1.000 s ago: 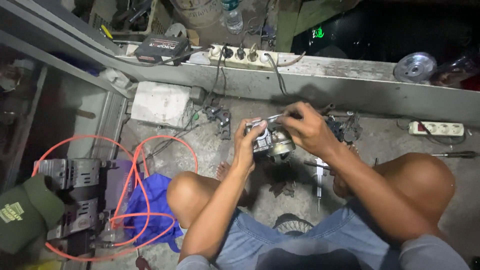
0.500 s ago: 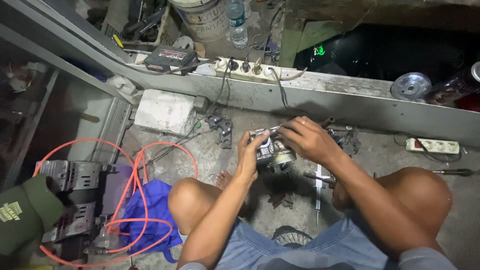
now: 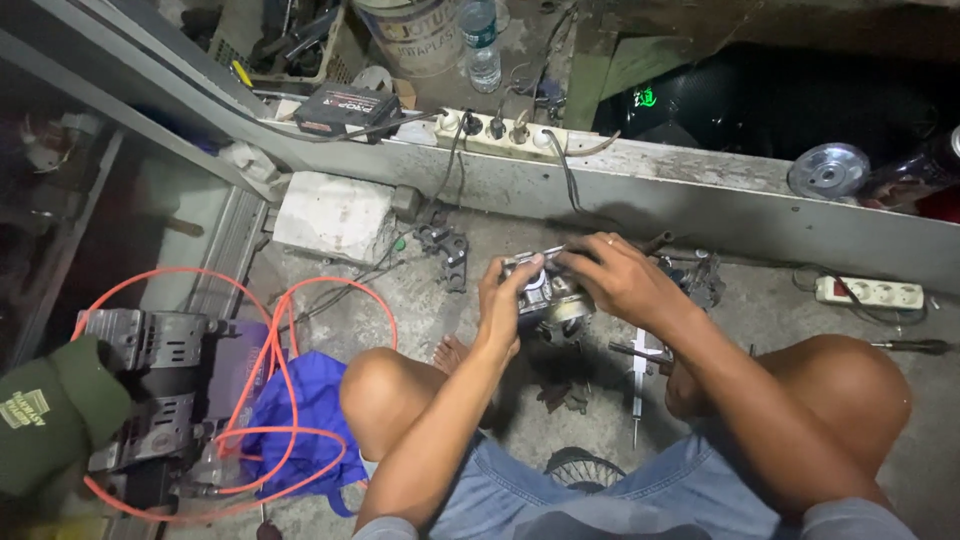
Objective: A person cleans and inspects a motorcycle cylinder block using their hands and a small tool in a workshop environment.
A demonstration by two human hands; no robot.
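Observation:
I squat on a concrete floor and hold a small grey metal engine part (image 3: 546, 296) between both hands, just above the floor in front of my knees. My left hand (image 3: 508, 300) grips its left side with the thumb on top. From the right, my right hand (image 3: 612, 276) covers its top and far side with fingers curled over it. Much of the part is hidden under my fingers.
Loose metal parts (image 3: 444, 246) and a screwdriver (image 3: 636, 398) lie on the floor nearby. An orange hose (image 3: 262, 360) loops over a compressor (image 3: 150, 390) and blue bag (image 3: 300, 420) at left. A white block (image 3: 336, 216), power strips (image 3: 500, 130) (image 3: 868, 292) and a metal beam (image 3: 700, 200) stand behind.
My hands have stayed on the metal part and shifted only slightly. The view has tilted, so everything sits a little lower and more to the left in frame.

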